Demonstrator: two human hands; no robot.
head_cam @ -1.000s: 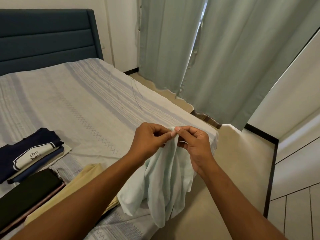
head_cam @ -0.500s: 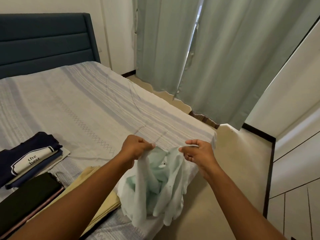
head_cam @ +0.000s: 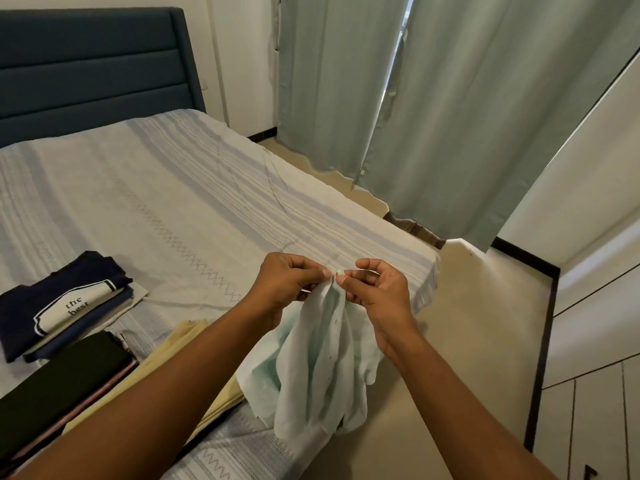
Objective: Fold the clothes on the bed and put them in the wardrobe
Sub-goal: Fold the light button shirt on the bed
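A pale mint garment [head_cam: 322, 368] hangs bunched over the near right corner of the bed [head_cam: 180, 209]. My left hand [head_cam: 289, 282] and my right hand [head_cam: 375, 289] pinch its top edge side by side, fingertips almost touching, lifted a little above the bedspread. To the left lie a folded navy shirt with a white "the best" print [head_cam: 65, 303], a folded black garment [head_cam: 65, 375] and a pale yellow garment [head_cam: 187, 344] partly hidden under my left forearm.
A dark blue headboard [head_cam: 93, 67] stands at the far left. Green curtains [head_cam: 415, 98] hang beyond the bed. White panelled doors [head_cam: 599, 306] line the right side, with beige floor [head_cam: 478, 327] between them and the bed.
My hands were together, spread apart and dropped with the garment half a second ago, and now are back together and higher, pinching the top edge.
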